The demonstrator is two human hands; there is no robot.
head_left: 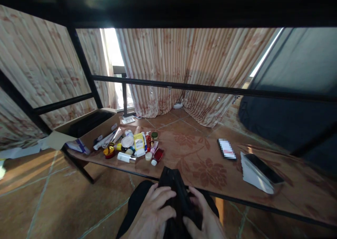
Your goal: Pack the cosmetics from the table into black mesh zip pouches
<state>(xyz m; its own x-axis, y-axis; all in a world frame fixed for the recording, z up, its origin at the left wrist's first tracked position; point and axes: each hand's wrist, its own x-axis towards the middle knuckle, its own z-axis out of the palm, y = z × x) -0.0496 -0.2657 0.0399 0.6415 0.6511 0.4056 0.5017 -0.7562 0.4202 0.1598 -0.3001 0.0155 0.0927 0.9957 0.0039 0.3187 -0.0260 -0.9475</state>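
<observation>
Both hands on a black pouch (177, 193) at the near table edge, low centre of view. Left hand (154, 209) wrapped over the pouch's left side, fingers curled across the top, thumb hidden; closed on the fabric. Right hand (204, 214) clamped on the right side, fingers bent in, also gripping fabric. Pouch sits between the two palms, upper end poking up past the fingertips and resting against the table edge (237, 200); lower end hidden under the hands, over the lap.

Looks like opening or spreading the pouch mouth. To do it well, probably: keep left as anchor, pull w/ right only, slow; find zip or flap by feel since dark fabric on dark clothing hides the seam. Tilt the mouth up toward the light from the window. Avoid dragging it off the edge.

Nearby: cluster of cosmetics (134, 146) (tubes, jars, small bottles) well apart to the far left on the table, next to an open cardboard box (89, 126). Phone on a white stand (259, 170) to the right, small card (226, 149) between. None touching the pouch.
</observation>
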